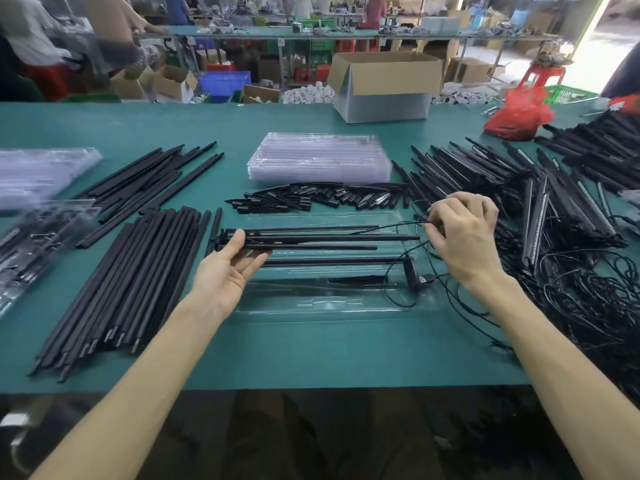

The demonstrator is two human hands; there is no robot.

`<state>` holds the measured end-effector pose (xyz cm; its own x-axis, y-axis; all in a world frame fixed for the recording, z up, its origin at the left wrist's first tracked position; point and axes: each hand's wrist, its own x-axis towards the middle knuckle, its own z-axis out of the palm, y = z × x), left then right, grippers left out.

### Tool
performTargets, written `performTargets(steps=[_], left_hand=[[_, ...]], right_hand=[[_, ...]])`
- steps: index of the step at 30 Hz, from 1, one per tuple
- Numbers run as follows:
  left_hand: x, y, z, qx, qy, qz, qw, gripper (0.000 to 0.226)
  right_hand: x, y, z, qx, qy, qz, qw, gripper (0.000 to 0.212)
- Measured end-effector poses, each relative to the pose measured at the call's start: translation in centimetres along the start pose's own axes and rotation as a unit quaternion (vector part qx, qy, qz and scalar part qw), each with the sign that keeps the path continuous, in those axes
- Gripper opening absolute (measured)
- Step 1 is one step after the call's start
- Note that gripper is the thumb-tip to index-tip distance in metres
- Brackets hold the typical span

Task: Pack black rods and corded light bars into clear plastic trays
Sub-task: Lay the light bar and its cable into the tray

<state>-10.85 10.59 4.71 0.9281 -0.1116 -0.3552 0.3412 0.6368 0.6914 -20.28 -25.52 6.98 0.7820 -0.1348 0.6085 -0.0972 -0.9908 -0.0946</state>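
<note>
Left hand [228, 268] palm up, fingers curled under left end of rod bundle [329, 238]. Right hand [464, 233] pinches cord [391, 227] at right end. Bundle axis runs left-right, over clear tray [329, 303], parallel.

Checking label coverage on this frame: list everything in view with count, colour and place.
tray: one, clear, near centre, below the hands
tray stack: one stack, clear, far centre
long rods: two piles, black, left
short pieces: many, black, between tray stack and tray
light bars: big heap, black, tangled cords, right
held rods: a few, black, over the tray
cord: one, black, right end of held rods
cardboard box: one, brown, far edge
bag: one, red, far right
wrapped items: blurred, far left
table: one, green
left grip: holds held rods' left end
right grip: pinches cord
</note>
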Motion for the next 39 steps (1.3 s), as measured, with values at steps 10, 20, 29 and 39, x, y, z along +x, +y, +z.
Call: performTargets(steps=[10, 20, 29, 39], left_hand=[[-0.3, -1.3, 0.1, -0.014, 0.045, -0.028, 0.998, 0.029], [-0.1, -0.8, -0.5, -0.009, 0.044, -0.034, 0.998, 0.029], [-1.1, -1.6, 0.3, -0.009, 0.057, -0.016, 0.998, 0.025], [-0.3, -2.3, -1.1, 0.281, 0.041, 0.071, 0.956, 0.031]], right_hand=[[-3.2, 0.1, 0.7, -0.034, -0.047, -0.033, 0.998, 0.003], [-3.0, -0.1, 0.3, -0.015, -0.061, -0.007, 0.998, 0.014], [-3.7, 0.5, -1.8, 0.003, -0.027, -0.045, 0.999, 0.012], [-4.0, 0.6, -1.0, -0.045, -0.075, -0.053, 0.995, 0.041]])
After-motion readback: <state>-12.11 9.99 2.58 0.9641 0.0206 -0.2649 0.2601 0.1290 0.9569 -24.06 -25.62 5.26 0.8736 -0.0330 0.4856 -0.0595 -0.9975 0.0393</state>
